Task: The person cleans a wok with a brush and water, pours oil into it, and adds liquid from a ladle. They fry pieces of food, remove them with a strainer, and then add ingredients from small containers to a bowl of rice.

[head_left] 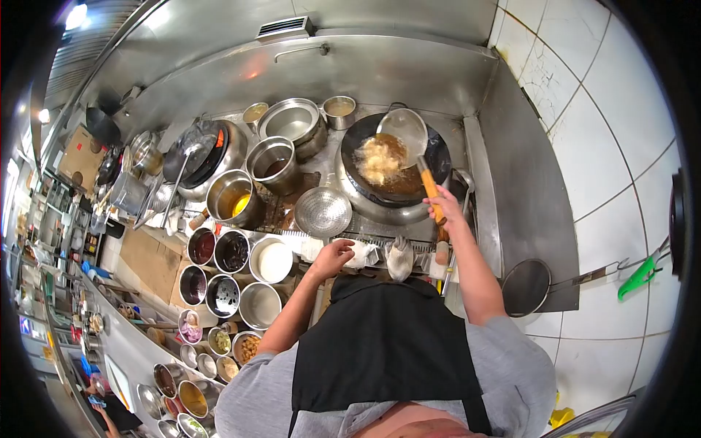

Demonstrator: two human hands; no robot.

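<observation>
My right hand (445, 206) is closed around the wooden handle (431, 188) of a round wire-mesh skimmer (404, 132). The skimmer's head is tilted at the far rim of a dark wok (355, 139). Pale, battered-looking pieces (381, 160) fry in bubbling brown oil in the wok. My left hand (334, 259) hangs low at the stove's front edge, fingers loosely stretched beside a folded white cloth (358, 253). Just beyond it lies a perforated metal strainer (323, 212).
Steel pots stand left of the wok, one with yellow liquid (240, 204). Seasoning containers, including one of white contents (274, 261), line my left. A crumpled cloth (399, 259) lies in front of me. Another mesh strainer (526, 287) is at the right by the tiled wall.
</observation>
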